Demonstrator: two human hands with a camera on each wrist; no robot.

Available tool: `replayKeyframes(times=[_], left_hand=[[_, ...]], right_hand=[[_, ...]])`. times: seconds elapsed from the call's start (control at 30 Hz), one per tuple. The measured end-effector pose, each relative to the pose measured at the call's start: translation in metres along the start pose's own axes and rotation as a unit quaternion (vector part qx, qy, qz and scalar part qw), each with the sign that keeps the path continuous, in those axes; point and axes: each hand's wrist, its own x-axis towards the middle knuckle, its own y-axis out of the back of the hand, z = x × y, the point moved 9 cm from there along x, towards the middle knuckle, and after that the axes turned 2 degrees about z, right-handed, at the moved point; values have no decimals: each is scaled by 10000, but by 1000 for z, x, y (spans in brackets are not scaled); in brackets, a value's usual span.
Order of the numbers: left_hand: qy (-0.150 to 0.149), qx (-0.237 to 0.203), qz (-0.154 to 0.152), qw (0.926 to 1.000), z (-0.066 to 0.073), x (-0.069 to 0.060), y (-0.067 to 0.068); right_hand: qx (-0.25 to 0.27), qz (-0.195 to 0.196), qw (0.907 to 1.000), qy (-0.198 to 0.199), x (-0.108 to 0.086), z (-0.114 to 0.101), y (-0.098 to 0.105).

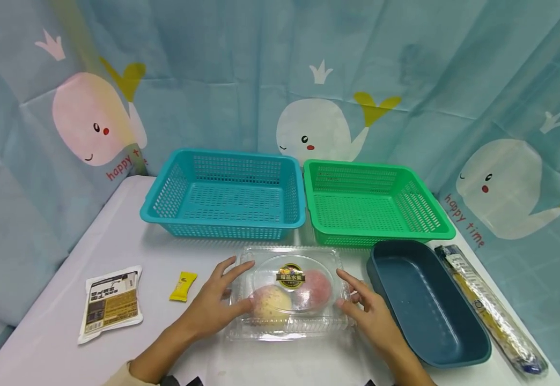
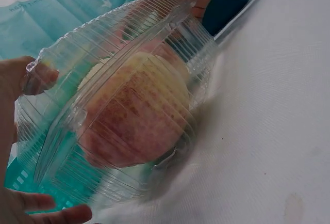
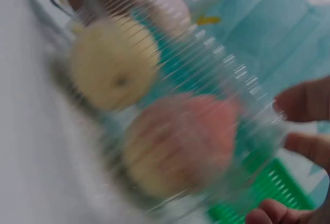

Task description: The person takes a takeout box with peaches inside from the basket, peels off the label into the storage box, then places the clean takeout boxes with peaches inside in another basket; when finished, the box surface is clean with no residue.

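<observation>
A clear plastic clamshell fruit box [image 1: 292, 335] with a black and gold label sits in front of me on the white table. Through its lid I see two peaches, one yellowish with red speckles [image 1: 271, 305] and one pinker [image 1: 315, 289]. My left hand [image 1: 217, 303] grips the box's left side, thumb on the lid near the front and fingers along the far edge. On the opposite side my right hand [image 1: 369, 311] holds it with thumb and index finger at the rim. In the right wrist view the box [image 3: 221, 53] is blurred, with the right fingertips at its edge.
Behind the box stand a blue basket [image 1: 227, 222] and a green basket [image 1: 386, 236]. A dark blue tray [image 1: 429, 300] and a long clear-wrapped package [image 1: 492, 311] lie at the right. Leftward are a white and brown packet [image 1: 111, 303] and a small yellow packet [image 1: 182, 286].
</observation>
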Motion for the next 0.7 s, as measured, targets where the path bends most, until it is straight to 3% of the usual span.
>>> replayKeyframes(times=[0.17,0.33,0.5,0.7], left_hand=[[-3,-34,-126,9999,1,0,-4],[-22,-65,-122,9999,2,1,-4],[-40,-40,-119,9999,1,1,-4],[-27,-41,-106,9999,0,0,-4]], right_hand=[[-450,275,9978,-398,7,-23,19],[-876,76,9961,26,21,-57,21],[-1312,-290,9898,483,39,-79,6],[-1735,-879,9792,572,61,-89,-21]])
